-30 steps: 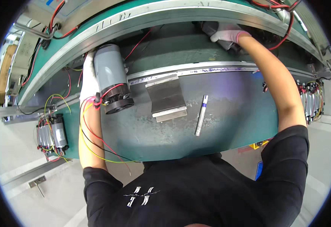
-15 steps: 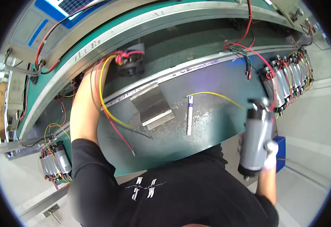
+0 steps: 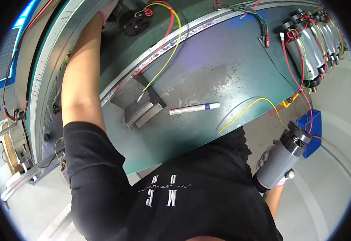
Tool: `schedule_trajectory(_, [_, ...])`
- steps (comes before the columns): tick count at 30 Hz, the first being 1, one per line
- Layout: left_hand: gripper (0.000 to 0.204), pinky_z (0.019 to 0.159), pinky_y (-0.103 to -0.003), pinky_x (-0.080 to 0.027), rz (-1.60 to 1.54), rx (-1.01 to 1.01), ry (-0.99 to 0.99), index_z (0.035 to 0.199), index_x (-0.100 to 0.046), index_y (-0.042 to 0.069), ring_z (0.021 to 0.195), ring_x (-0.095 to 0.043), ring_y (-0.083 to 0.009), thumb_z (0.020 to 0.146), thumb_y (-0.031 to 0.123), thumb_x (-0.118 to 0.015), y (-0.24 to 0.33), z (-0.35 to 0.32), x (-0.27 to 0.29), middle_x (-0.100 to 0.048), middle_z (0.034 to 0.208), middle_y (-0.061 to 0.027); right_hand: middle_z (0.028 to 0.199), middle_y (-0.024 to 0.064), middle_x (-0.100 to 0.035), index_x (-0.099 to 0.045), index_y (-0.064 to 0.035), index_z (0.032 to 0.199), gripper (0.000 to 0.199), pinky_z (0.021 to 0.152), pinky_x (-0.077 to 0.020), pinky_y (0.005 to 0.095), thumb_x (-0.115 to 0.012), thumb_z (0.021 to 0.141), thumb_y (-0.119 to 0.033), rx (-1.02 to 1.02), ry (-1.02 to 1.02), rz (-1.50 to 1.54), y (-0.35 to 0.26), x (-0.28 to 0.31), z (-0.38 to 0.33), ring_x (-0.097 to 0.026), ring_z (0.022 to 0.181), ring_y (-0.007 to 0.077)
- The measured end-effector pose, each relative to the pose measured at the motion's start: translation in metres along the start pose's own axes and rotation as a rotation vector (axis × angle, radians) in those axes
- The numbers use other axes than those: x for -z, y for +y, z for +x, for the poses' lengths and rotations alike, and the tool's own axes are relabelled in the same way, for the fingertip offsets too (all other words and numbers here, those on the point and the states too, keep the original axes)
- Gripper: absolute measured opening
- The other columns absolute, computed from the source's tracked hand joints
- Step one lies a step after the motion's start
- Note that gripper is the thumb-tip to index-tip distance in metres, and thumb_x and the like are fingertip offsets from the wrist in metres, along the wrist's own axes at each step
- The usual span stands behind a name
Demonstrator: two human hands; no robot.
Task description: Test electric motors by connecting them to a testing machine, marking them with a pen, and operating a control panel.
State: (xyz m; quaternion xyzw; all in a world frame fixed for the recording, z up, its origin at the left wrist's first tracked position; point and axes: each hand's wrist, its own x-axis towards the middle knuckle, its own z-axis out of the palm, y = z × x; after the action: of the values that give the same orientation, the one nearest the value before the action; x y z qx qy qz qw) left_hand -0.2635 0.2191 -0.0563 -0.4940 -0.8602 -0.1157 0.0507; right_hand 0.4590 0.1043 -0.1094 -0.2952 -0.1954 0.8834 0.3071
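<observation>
At the lower right, my right hand, in a glove with grey fingertips, is wrapped round a grey cylindrical motor with black ends. The motor is tilted, and red and yellow wires trail from its upper end. My left arm reaches to the far left, where my left hand is cut off by the top edge; its fingers are hidden. Beside that hand lies a dark motor with a round black end and red, yellow and black wires. Those wires hang over a V-shaped metal block on the green bench.
A white marker with a purple band lies on the bench. Several wired motors stand in a row at the right edge. A metal rail crosses the bench. Beyond the bench is a blue bin.
The view has turned, shifting the bench and block within it. My right hand still holds the grey motor, now more tilted. My left hand has gone farther up, nearly out of view.
</observation>
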Motion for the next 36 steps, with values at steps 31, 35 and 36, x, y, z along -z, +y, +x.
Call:
schedule_trajectory(31, [0.036, 0.092, -0.04, -0.058, -0.684, -0.216, 0.085, 0.112, -0.075, 0.003, 0.11, -0.072, -0.0315, 0.103, 0.035, -0.06, 0.075, -0.167, 0.049, -0.074, 0.107, -0.0228, 0.103, 0.0174, -0.065, -0.04, -0.0057, 0.157, 0.11, 0.072, -0.0612, 0.049, -0.093, 0.072, -0.051, 0.093, -0.264, -0.073, -0.026, -0.023, 0.041, -0.069, 0.086, 0.0335])
schedule_trajectory(35, [0.04, 0.102, -0.039, -0.054, -0.852, -0.233, -0.202, 0.128, -0.07, -0.001, 0.114, -0.071, -0.026, 0.099, 0.025, -0.063, 0.166, -0.307, 0.12, -0.075, 0.122, -0.0194, 0.122, 0.0194, -0.069, -0.045, -0.0013, 0.153, 0.099, 0.093, -0.0613, 0.0503, -0.092, 0.071, -0.033, 0.501, -0.166, -0.88, -0.069, -0.12, 0.018, -0.072, 0.105, 0.0363])
schedule_trajectory(36, [0.038, 0.103, -0.039, -0.054, -0.987, -0.242, -0.33, 0.128, -0.07, -0.001, 0.114, -0.071, -0.0263, 0.1, 0.024, -0.064, 0.19, -0.338, 0.129, -0.075, 0.121, -0.0193, 0.128, 0.0194, -0.068, -0.045, 0.0004, 0.153, 0.099, 0.098, -0.0591, 0.0499, -0.091, 0.071, -0.027, 0.553, -0.204, -1.101, -0.079, -0.149, 0.015, -0.072, 0.11, 0.0362])
